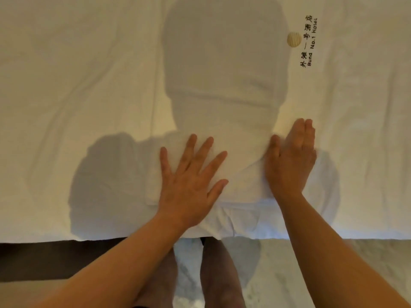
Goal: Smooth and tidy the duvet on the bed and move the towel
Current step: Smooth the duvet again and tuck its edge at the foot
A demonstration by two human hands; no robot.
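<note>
A folded white towel (240,174) lies near the front edge of the bed, on the white duvet (77,96). My left hand (191,181) presses flat on the towel's left part, fingers spread and straight. My right hand (291,158) lies flat against the towel's right side, fingers together and straight, thumb on the towel. The duvet shows soft wrinkles at the left and a long crease running up from the towel. My shadow falls across the middle.
A printed hotel logo (304,41) with a beige circle marks the duvet at the upper right. The bed's front edge (66,240) runs across the lower frame. Below it are a dark strip (44,258), pale floor (333,263) and my legs (218,274).
</note>
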